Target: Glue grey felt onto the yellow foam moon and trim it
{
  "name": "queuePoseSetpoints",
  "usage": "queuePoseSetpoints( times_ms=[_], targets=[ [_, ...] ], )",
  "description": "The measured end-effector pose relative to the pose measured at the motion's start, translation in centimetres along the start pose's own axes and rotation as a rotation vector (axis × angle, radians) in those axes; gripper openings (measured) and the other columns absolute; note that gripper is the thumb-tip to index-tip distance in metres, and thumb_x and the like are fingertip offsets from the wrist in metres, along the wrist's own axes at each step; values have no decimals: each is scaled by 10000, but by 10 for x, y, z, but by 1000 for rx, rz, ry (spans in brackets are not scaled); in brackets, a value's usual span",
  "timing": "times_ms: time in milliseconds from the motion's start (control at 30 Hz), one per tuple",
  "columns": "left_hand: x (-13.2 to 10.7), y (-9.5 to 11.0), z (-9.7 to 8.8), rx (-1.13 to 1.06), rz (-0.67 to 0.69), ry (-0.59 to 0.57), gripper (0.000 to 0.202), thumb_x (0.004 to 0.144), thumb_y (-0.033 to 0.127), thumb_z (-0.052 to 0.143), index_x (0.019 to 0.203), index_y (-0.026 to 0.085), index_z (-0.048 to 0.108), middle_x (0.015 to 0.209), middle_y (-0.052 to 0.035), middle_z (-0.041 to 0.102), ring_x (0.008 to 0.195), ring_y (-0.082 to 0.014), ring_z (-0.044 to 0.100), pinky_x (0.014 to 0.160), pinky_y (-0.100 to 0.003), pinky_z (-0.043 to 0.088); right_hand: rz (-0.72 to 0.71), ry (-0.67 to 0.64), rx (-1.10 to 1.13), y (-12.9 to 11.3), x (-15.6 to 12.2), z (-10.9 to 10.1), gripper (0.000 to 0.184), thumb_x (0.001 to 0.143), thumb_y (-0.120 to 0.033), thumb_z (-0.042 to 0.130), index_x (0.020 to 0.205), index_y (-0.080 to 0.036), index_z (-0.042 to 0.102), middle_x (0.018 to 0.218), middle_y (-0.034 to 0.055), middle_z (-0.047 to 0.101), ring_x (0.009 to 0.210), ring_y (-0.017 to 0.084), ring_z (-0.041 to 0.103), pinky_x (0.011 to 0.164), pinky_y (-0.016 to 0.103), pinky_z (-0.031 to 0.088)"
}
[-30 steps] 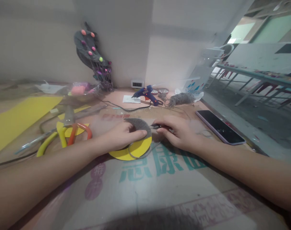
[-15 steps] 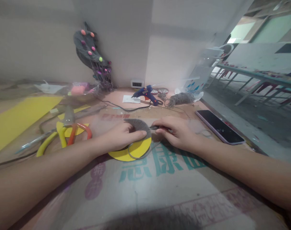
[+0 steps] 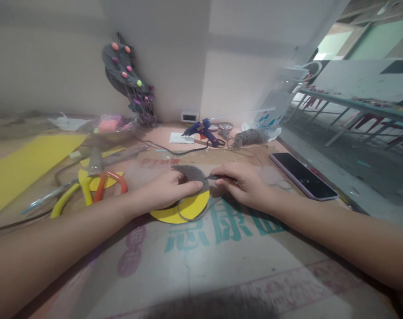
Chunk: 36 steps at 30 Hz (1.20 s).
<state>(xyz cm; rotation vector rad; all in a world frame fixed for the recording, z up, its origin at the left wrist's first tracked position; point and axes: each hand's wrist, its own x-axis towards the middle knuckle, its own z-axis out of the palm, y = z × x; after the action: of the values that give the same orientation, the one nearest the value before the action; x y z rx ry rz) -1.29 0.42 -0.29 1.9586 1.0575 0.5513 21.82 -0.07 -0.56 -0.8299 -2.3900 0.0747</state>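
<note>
A yellow crescent-shaped card (image 3: 191, 206) lies on the printed cardboard, its upper part wrapped in grey yarn (image 3: 192, 172). My left hand (image 3: 166, 188) is closed on this crescent, thumb pressed flat over the wrapped part. At its right edge, the fingertips of my right hand (image 3: 243, 184) pinch a thin dark pointed thing (image 3: 215, 177), whose kind I cannot make out. A loose strand of yarn (image 3: 196, 218) loops over the yellow face and runs up toward the right hand.
Scissors with orange handles (image 3: 117, 179) and yellow-handled pliers (image 3: 67, 197) lie left. Behind are a blue glue gun (image 3: 203, 129), a yarn bundle (image 3: 253, 137) and a decorated grey crescent (image 3: 118, 66). A phone (image 3: 303, 175) rests on the right, yellow sheet (image 3: 29, 164) on the left.
Almost nothing differs. Both hands keep their places on the crescent and the dark thing; the view shifts very slightly.
</note>
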Motion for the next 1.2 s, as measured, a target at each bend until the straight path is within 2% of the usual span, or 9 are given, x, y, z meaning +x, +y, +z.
queuePoseSetpoints(
  times_ms=[133,367,533,633,733,800,933,1067,1200],
  targets=[
    [0,2,1,-29,-13,17,372,809,495,525,893,172,688,923,-33,729,807,-216,646,664,-275,489,26,45,4,0,-1,0,217,922,-283,503,1058,-169,629,911,70,700,809,179,626,708,294,470],
    [1,2,0,-28,-6,20,347,807,488,540,872,179,685,893,-15,720,758,-192,628,616,-251,469,21,20,-5,1,-1,0,227,921,-287,498,1070,-169,622,947,78,702,846,194,631,734,317,477],
    [2,0,0,-95,-18,34,370,816,499,535,921,173,672,909,-22,709,761,-182,615,608,-243,465,13,54,13,-1,-1,-2,259,938,-312,453,1057,-150,616,950,96,695,846,199,629,731,324,478],
    [2,0,0,-37,-34,40,421,816,549,519,831,152,660,760,-15,663,638,-149,560,519,-228,404,166,49,138,-9,2,-2,265,886,-373,528,973,-142,627,837,71,683,708,167,609,625,282,471],
    [1,1,1,93,-40,35,497,810,611,488,727,141,628,636,-4,580,551,-127,482,454,-226,311,435,-38,374,-18,8,0,231,813,-383,613,857,-157,626,662,2,621,546,113,536,494,220,414],
    [1,2,1,154,-14,28,506,812,620,476,702,145,613,620,-1,554,540,-122,460,450,-230,284,520,-95,481,-21,12,2,188,798,-350,621,794,-162,624,612,-18,588,531,102,517,485,210,398],
    [1,2,1,229,-2,66,516,796,630,486,600,157,552,557,11,480,505,-109,409,438,-238,236,510,-160,550,-18,14,4,159,799,-295,604,729,-154,632,624,-16,568,577,98,498,531,216,389],
    [2,2,1,233,-26,38,513,797,633,468,656,153,584,587,8,501,523,-112,424,439,-232,241,513,-191,647,-17,13,3,140,798,-283,599,762,-151,632,684,-13,578,619,95,500,571,214,397],
    [2,5,1,296,-59,63,553,787,664,447,581,157,525,548,18,450,495,-101,394,430,-233,226,545,-215,627,-21,13,3,160,784,-308,626,756,-151,617,641,-31,525,601,89,461,551,208,363]
  ],
)
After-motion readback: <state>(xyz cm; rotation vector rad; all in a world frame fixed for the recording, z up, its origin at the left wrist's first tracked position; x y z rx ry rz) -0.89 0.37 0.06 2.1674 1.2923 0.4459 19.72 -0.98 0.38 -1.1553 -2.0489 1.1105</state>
